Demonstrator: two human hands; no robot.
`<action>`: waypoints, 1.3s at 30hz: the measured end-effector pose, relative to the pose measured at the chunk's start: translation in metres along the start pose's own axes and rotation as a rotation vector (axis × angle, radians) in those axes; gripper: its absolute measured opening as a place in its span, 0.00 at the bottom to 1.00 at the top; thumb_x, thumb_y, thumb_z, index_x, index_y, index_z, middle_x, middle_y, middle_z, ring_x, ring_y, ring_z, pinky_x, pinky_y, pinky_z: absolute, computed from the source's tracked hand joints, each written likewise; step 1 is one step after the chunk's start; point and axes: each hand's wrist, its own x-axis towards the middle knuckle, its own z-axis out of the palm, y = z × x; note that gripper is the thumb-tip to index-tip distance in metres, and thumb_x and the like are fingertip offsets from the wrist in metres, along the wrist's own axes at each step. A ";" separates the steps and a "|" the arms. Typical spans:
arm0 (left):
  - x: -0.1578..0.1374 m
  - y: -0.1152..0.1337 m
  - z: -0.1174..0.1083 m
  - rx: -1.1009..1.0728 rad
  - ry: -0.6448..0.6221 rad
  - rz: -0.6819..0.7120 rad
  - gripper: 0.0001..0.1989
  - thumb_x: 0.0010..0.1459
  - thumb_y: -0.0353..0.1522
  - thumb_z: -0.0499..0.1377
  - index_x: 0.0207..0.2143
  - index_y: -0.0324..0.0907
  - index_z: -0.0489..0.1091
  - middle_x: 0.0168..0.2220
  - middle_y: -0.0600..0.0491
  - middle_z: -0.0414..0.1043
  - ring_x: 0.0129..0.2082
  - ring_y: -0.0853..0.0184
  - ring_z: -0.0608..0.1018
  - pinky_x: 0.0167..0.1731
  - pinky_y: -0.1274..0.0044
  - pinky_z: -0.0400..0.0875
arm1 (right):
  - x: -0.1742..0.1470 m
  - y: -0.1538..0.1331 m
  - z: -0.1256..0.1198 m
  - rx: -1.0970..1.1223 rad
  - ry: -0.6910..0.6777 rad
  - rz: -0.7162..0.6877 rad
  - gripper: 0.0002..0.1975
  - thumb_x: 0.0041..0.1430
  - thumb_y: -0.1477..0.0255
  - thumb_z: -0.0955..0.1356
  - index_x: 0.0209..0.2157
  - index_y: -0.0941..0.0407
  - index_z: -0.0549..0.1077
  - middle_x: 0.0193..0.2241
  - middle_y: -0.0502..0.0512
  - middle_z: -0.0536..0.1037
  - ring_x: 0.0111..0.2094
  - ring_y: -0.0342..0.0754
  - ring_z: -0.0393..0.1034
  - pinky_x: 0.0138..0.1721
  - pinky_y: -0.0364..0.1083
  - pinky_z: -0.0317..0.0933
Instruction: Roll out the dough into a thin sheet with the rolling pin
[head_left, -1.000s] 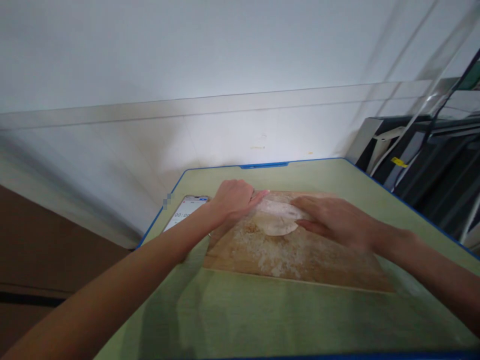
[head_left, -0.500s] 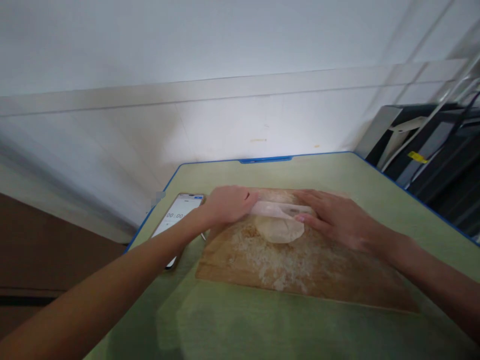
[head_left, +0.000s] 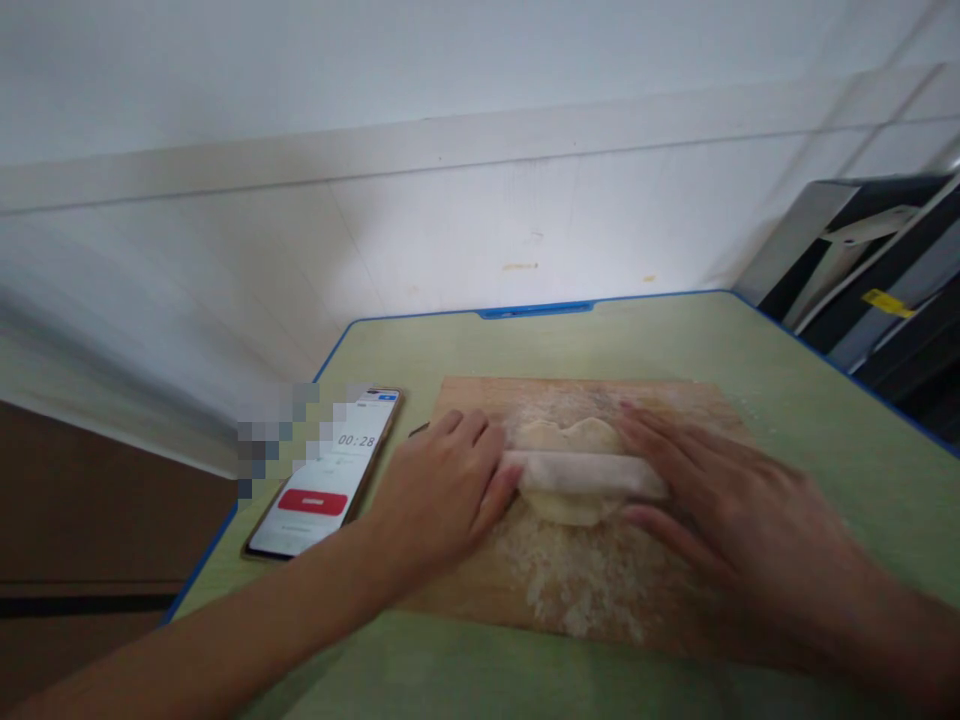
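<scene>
A white rolling pin [head_left: 581,474] lies across a flat piece of dough [head_left: 574,508], which shows on both the far and near sides of it. My left hand [head_left: 454,475] is curled over the pin's left end, thumb on the near side. On the other end rests my right hand [head_left: 739,510], its long fingers beyond the pin and its thumb on the near side. It is slightly blurred. Beneath them is a wooden board [head_left: 465,600] dusted with white flour [head_left: 581,590].
A phone [head_left: 322,475] with a running timer lies left of the board on the green table [head_left: 420,350]. The table has a blue edge and a blue strip [head_left: 536,311] at the back, close to a white wall. Dark panels [head_left: 862,250] stand at the right.
Both hands and the rolling pin have come nearer to me, from the dough's far edge to its middle. Dough now shows beyond the pin. The camera view has also shifted slightly.
</scene>
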 end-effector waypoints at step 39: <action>-0.016 0.012 0.001 -0.008 -0.054 -0.050 0.34 0.65 0.47 0.36 0.61 0.29 0.54 0.61 0.37 0.57 0.62 0.55 0.61 0.58 0.63 0.58 | -0.006 -0.001 -0.007 -0.033 0.032 -0.025 0.29 0.65 0.58 0.54 0.55 0.66 0.63 0.53 0.70 0.71 0.53 0.58 0.67 0.49 0.57 0.65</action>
